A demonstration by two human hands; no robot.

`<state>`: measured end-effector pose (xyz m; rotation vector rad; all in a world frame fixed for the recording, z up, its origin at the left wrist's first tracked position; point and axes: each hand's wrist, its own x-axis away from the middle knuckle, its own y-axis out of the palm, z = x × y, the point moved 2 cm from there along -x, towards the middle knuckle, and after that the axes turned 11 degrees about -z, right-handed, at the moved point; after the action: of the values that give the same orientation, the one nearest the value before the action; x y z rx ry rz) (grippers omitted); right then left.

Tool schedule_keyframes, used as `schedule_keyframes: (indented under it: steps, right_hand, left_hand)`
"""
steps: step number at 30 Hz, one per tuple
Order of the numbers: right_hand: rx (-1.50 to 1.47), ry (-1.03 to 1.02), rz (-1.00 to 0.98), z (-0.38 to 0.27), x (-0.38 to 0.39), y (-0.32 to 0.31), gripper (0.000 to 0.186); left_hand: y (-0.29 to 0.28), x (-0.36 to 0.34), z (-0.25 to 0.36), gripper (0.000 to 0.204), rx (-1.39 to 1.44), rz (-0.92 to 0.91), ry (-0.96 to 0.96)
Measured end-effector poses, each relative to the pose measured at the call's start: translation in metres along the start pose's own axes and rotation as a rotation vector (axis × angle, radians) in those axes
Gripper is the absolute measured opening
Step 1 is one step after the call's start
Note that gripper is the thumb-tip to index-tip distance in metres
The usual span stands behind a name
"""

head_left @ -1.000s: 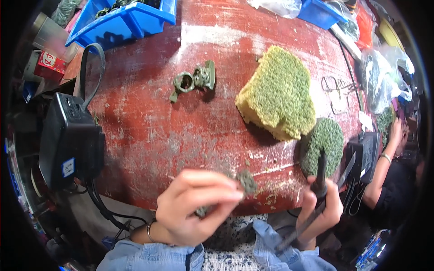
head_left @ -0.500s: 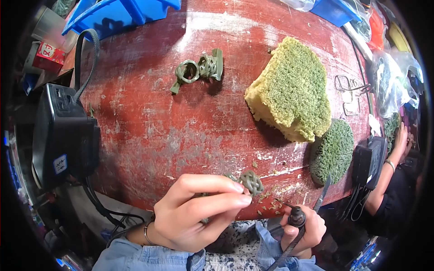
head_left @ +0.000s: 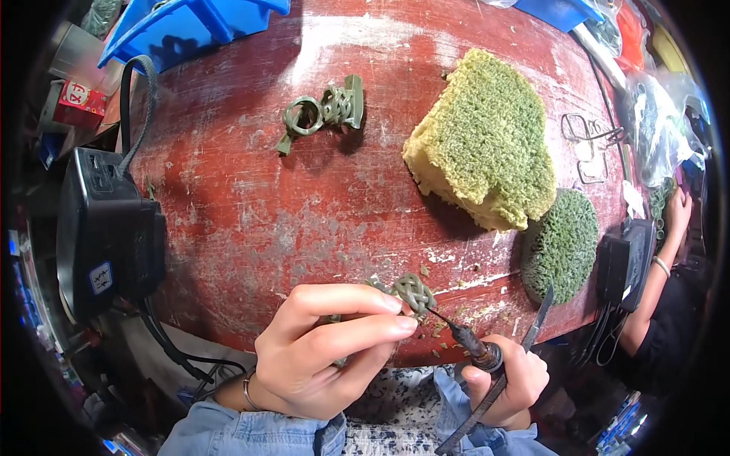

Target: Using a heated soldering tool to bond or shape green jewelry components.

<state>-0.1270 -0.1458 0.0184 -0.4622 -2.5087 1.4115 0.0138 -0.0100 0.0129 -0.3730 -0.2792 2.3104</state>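
My left hand [head_left: 327, 353] is closed, thumb and fingers pinching a dark green braided openwork piece [head_left: 415, 293] that looks like a wax ring model. Its other end is partly hidden behind my fingers. In my right hand [head_left: 518, 380] is a pen-like tool with a dark body [head_left: 473, 343] and a thin needle tip. That tip meets the braided piece or is just beside it. The same hand also keeps a long narrow metal blade [head_left: 540, 317], which sticks out above and below the fist. Similar green ring pieces [head_left: 323, 112] lie farther up on the table.
A yellow-green sponge block [head_left: 487, 140] and a rounded green pad [head_left: 563, 247] lie to the right on the red table [head_left: 251, 228]. Black power boxes stand at left [head_left: 110, 228] and right [head_left: 625, 258]. A blue bin [head_left: 190, 30] is at the back. Another person's arm [head_left: 661, 266] reaches in at far right.
My right hand has turned the pen-like tool so its tip now points up-left to the braided piece; before, it was apart from it. The whole view has shifted slightly.
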Motion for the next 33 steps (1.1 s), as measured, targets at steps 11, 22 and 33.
schedule_keyframes:
  steps: [11,22,33]
  right_hand:
    - [0.028,-0.014,-0.029,-0.0017,-0.0020,0.0002,0.047]
    - [0.044,-0.028,-0.019,-0.0015,-0.0020,-0.0008,0.047]
    - [-0.023,-0.013,0.021,0.0004,0.0002,0.0019,0.048]
  left_hand:
    - [0.0012,0.0004,0.0001,0.027,-0.027,0.017,0.003]
    - [0.0006,-0.0007,0.0001,0.027,-0.016,0.006,-0.002]
    - [0.0012,0.0008,-0.0006,0.028,-0.008,0.010,-0.019]
